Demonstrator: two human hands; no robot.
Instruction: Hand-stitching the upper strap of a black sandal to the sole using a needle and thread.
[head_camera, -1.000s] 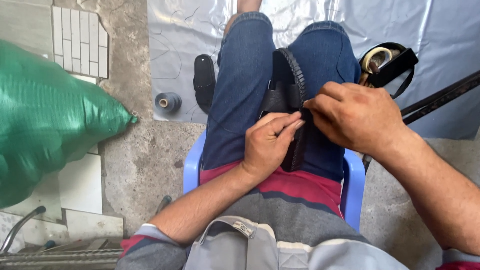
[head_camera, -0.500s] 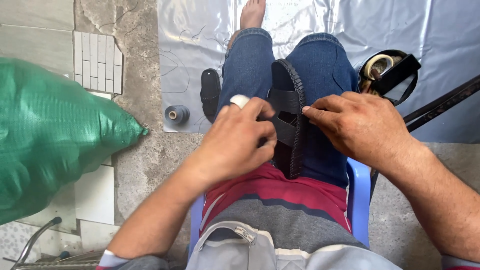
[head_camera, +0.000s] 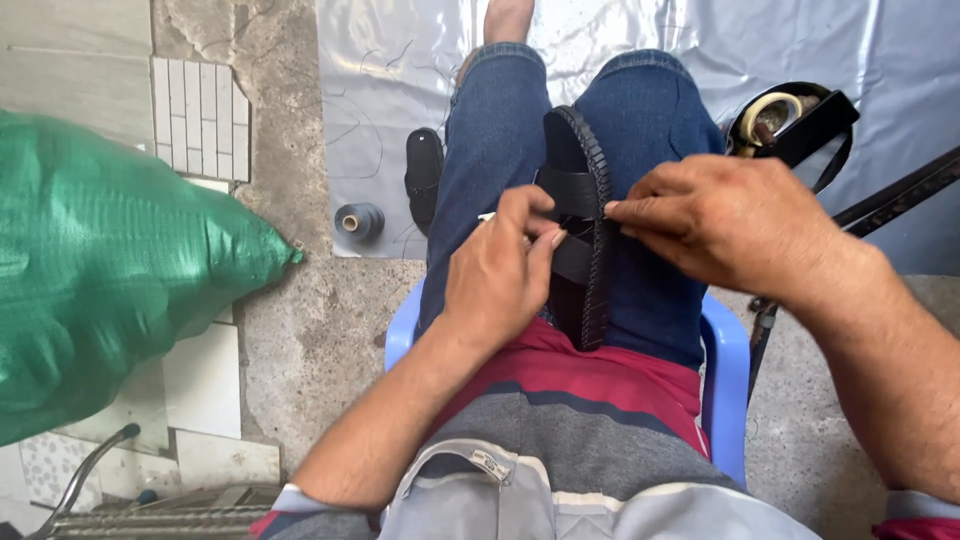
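Both: left hand (head_camera: 497, 280) & right hand (head_camera: 725, 225) pinch sandal (head_camera: 580, 215) strap.

Grey stone floor (head_camera: 330, 330), silver plastic sheet (head_camera: 380, 90) — blue chair (head_camera: 722, 370)

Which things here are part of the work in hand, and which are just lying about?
In use:
left hand and right hand, both on the black sandal held between the knees

Lying about:
second sandal
thread spool
green sack
tape roll
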